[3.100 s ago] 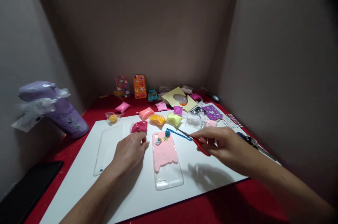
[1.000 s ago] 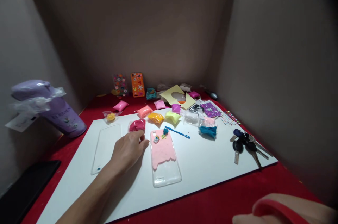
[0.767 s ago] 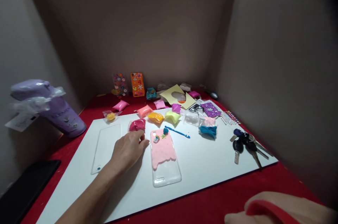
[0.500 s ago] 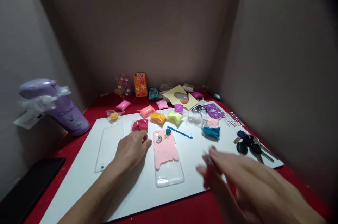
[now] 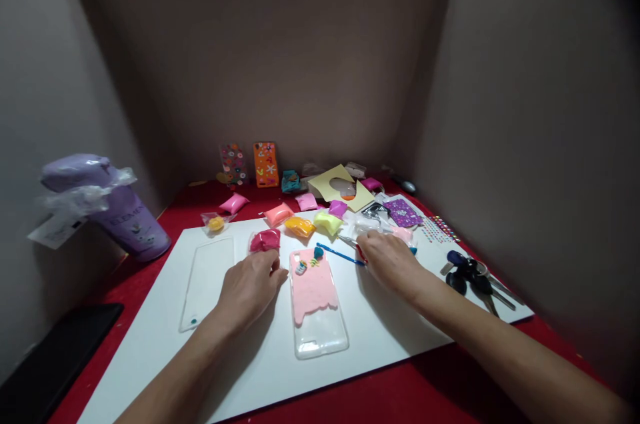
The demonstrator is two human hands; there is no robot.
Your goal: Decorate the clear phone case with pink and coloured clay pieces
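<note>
Between walls (image 5: 530,144): red cloth (image 5: 380,394) (1 white board (image 5: 265,371))

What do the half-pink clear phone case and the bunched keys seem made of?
Half-pink clear rectangular phone case: probably glossy plastic, see-through with highlights; its pink layer looks matte, clay-like, ragged-edged.
Bunched dark-headed keys: apparently metal blades, grey and glinting; heads possibly plastic.

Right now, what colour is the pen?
Blue, best seen in the head view.

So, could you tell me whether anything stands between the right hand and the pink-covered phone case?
The blue stick lies between the right hand and the top of the phone case; nearer the wearer, only white board shows.
</note>
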